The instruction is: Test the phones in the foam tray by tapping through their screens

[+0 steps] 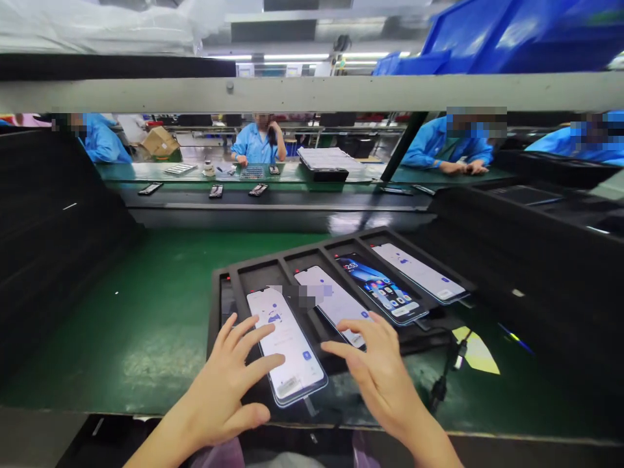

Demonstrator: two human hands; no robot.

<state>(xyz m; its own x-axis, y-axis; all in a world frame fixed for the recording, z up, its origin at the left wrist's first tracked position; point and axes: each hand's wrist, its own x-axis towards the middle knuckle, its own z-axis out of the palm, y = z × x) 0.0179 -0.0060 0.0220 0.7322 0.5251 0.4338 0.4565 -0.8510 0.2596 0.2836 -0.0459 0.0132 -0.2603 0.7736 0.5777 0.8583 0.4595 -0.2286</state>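
Note:
A black slotted tray (234,276) lies on the green mat and holds several lit phones side by side. My left hand (227,383) is open, fingers spread, with its fingertips resting on the left edge of the nearest phone (287,344), which shows a white screen. My right hand (375,364) is open too, fingers stretched over the lower end of the second phone (331,302). Further right in the tray sit a phone with a colourful home screen (380,289) and another white-screen phone (419,272).
Cables (446,370) run from the tray's near edge beside a yellow label (475,351). Black foam stacks stand at left (53,240) and right (536,279). Beyond a conveyor (273,198) carrying phones, several people in blue coats sit at a far bench. Blue bins (511,32) overhead.

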